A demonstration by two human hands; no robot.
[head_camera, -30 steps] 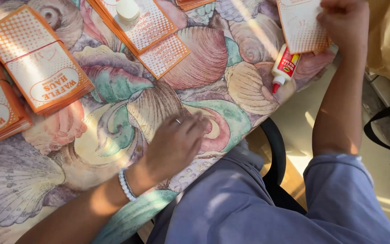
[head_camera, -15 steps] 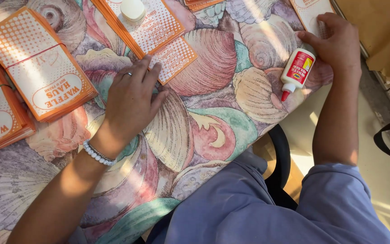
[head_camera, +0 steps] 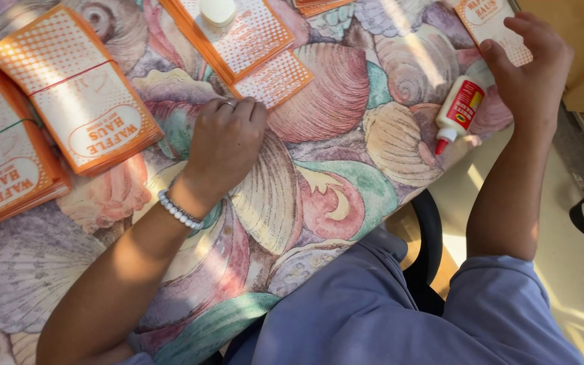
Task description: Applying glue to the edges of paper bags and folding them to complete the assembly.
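Small orange sleeve point(head_camera: 272, 79) is touched by curled L hand point(head_camera: 228, 138), long axis running up-right; glue bottle point(head_camera: 459, 107) is gripped in R hand point(head_camera: 528, 71), nozzle down-left.

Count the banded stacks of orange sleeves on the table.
2, both at left: one banded stack in full view, another banded stack cut off by the left edge. More may lie out of frame.

The tablecloth point(head_camera: 346, 196) bore pastel seashells in pink, green, lilac and cream. The paper sleeves point(head_camera: 82, 108) were orange with white dot patterns and white ovals. The glue bottle point(head_camera: 459, 108) was white with a red label and red tip. The bead bracelet point(head_camera: 178, 211) was white, the clothing point(head_camera: 386, 318) grey-blue.
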